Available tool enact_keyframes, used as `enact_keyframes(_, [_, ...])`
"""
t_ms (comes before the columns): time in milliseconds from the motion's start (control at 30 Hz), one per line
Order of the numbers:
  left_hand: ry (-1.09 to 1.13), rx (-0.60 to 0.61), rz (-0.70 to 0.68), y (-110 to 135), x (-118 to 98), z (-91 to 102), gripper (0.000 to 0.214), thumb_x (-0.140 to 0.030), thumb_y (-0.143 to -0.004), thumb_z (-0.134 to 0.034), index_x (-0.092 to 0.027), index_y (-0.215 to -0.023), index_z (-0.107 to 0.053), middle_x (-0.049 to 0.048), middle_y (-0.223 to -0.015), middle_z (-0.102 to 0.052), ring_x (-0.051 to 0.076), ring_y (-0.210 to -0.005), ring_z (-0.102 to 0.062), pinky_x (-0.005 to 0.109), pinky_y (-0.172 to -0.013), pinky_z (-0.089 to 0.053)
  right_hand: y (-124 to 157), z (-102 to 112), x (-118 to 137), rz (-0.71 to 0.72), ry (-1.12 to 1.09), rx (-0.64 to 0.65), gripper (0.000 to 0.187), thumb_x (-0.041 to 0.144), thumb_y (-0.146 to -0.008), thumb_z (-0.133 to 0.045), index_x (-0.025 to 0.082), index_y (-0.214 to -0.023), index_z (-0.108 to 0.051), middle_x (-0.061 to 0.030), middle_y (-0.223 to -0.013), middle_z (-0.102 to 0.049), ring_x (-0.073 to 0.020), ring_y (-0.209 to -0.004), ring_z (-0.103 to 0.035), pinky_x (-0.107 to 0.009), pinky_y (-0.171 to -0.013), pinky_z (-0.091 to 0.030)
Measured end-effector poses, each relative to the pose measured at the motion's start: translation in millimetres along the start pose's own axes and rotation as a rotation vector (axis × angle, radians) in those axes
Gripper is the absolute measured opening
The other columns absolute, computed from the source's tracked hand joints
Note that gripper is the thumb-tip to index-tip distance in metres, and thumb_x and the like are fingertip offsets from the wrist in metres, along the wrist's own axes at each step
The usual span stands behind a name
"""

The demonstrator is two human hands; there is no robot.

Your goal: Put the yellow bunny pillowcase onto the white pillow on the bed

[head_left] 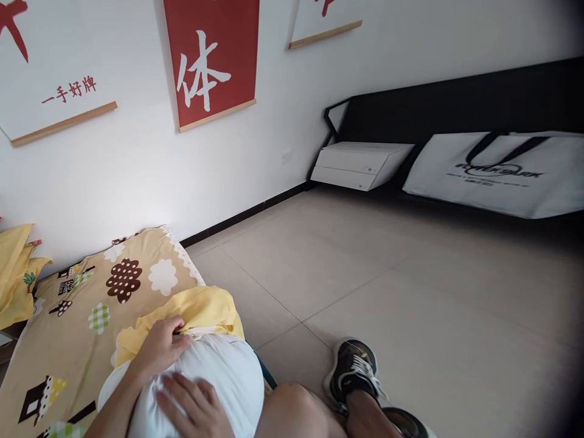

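A white pillow [232,371] rests at the bed's edge by my legs, with a yellow pillowcase [205,307] bunched over its far end. My left hand [165,344] is closed on the edge of the pillowcase, its thumb and fingertips at the opening where the white shows. Lower down, my right hand [196,404] lies on the pillow with fingers stretched and slightly apart, a little blurred by motion. The near end of the pillow is partly hidden by my hands and forearm.
Beneath the pillow is a bed with a beige patterned sheet [146,267]. More yellow bedding [16,274] lies at the far left. A black rack [410,112] holds white boxes [347,164] and a white bag [493,176]. My shoe [353,368] is on the tiled floor [387,292].
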State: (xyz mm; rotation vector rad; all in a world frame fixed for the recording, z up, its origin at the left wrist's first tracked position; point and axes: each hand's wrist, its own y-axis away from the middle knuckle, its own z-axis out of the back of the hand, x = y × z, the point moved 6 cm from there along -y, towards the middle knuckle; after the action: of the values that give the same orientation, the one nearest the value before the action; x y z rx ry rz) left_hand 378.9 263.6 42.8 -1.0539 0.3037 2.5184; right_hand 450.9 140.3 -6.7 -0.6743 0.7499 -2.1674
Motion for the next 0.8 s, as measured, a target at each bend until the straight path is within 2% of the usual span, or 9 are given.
enact_keyframes(67, [0.106, -0.002, -0.030, 13.5, 6.4, 14.1, 0.025, -0.039, -0.093, -0.049, -0.019, -0.097, -0.062, 0.0039, -0.095, -0.067, 0.017, -0.089, -0.060, 0.027, -0.080, -0.043, -14.1, 9.7, -11.7, -0.059, -0.019, 0.020, 0.039, 0.037, -0.095, -0.052, 0.022, -0.130, -0.059, -0.0088, -0.130, -0.065, -0.0245, -0.118, -0.062, -0.036, -0.091, -0.049])
enact_keyframes(133, [0.136, -0.094, -0.027, 29.5, 21.6, 33.2, 0.033, -0.044, -0.095, -0.046, -0.020, -0.107, -0.065, 0.0072, -0.111, -0.068, 0.020, -0.104, -0.061, 0.030, -0.092, -0.044, -20.5, 21.3, -23.0, -0.105, -0.034, 0.017, 0.038, 0.032, -0.093, -0.053, 0.022, -0.129, -0.059, -0.0081, -0.131, -0.064, -0.0234, -0.120, -0.060, -0.037, -0.095, -0.045])
enact_keyframes(200, [0.068, -0.182, 0.032, 45.2, 41.6, 48.6, 0.035, -0.049, -0.094, -0.047, -0.021, -0.103, -0.066, 0.0085, -0.111, -0.068, 0.023, -0.103, -0.061, 0.033, -0.091, -0.045, -22.5, 29.9, -28.3, -0.109, -0.033, -0.009, 0.040, 0.028, -0.091, -0.055, 0.022, -0.130, -0.058, -0.0075, -0.133, -0.063, -0.0225, -0.121, -0.059, -0.036, -0.096, -0.043])
enact_keyframes(267, [0.027, -0.171, 0.125, 56.9, 59.9, 53.9, 0.037, -0.053, -0.091, -0.052, -0.021, -0.102, -0.065, 0.0088, -0.109, -0.068, 0.024, -0.099, -0.061, 0.034, -0.088, -0.046, -23.6, 33.2, -27.6, -0.092, 0.000, -0.046, 0.041, 0.023, -0.088, -0.055, 0.020, -0.129, -0.059, -0.0074, -0.131, -0.063, -0.0220, -0.120, -0.059, -0.035, -0.095, -0.042])
enact_keyframes(433, [0.164, -0.024, 0.233, 60.7, 73.9, 46.6, 0.037, -0.047, -0.079, -0.066, -0.020, -0.104, -0.064, 0.0068, -0.111, -0.067, 0.024, -0.106, -0.058, 0.034, -0.096, -0.042, -23.3, 30.1, -10.8, -0.103, 0.269, -0.193, 0.047, 0.010, -0.085, -0.047, 0.019, -0.129, -0.061, -0.0077, -0.132, -0.063, -0.0239, -0.119, -0.059, -0.036, -0.094, -0.037])
enact_keyframes(500, [0.192, -0.007, 0.238, 53.3, 74.5, 43.8, 0.033, -0.041, -0.073, -0.070, -0.018, -0.097, -0.063, 0.0050, -0.103, -0.066, 0.022, -0.098, -0.058, 0.032, -0.090, -0.043, -19.1, 25.2, -2.0, -0.095, 0.388, -0.211, 0.050, 0.008, -0.087, -0.044, 0.020, -0.134, -0.059, -0.0087, -0.134, -0.062, -0.0255, -0.120, -0.059, -0.036, -0.091, -0.037])
enact_keyframes(567, [0.205, 0.010, 0.234, 44.6, 78.0, 38.8, 0.026, -0.036, -0.070, -0.069, -0.017, -0.086, -0.060, 0.0015, -0.089, -0.063, 0.018, -0.086, -0.055, 0.029, -0.080, -0.042, -13.6, 19.5, 8.0, -0.004, 0.433, -0.228, 0.046, 0.013, -0.092, -0.044, 0.022, -0.134, -0.060, -0.0070, -0.130, -0.065, -0.0236, -0.117, -0.061, -0.034, -0.088, -0.039])
enact_keyframes(700, [0.253, 0.016, 0.215, 33.4, 96.5, 22.4, 0.018, -0.026, -0.064, -0.066, -0.017, -0.074, -0.055, -0.0038, -0.071, -0.054, 0.013, -0.069, -0.047, 0.024, -0.063, -0.034, -8.2, 9.2, 12.9, 0.168, 0.288, -0.180, 0.037, 0.023, -0.096, -0.045, 0.027, -0.128, -0.064, -0.0001, -0.127, -0.067, -0.0190, -0.120, -0.060, -0.031, -0.086, -0.042])
enact_keyframes(800, [0.281, -0.158, 0.237, 34.3, 115.6, 19.2, 0.018, -0.026, -0.061, -0.064, -0.017, -0.062, -0.049, -0.0042, -0.062, -0.047, 0.012, -0.064, -0.041, 0.023, -0.058, -0.029, -16.5, 2.4, 3.2, 0.131, 0.099, -0.025, 0.044, 0.043, -0.096, -0.048, 0.024, -0.134, -0.059, -0.0056, -0.138, -0.059, -0.0265, -0.131, -0.050, -0.036, -0.089, -0.042])
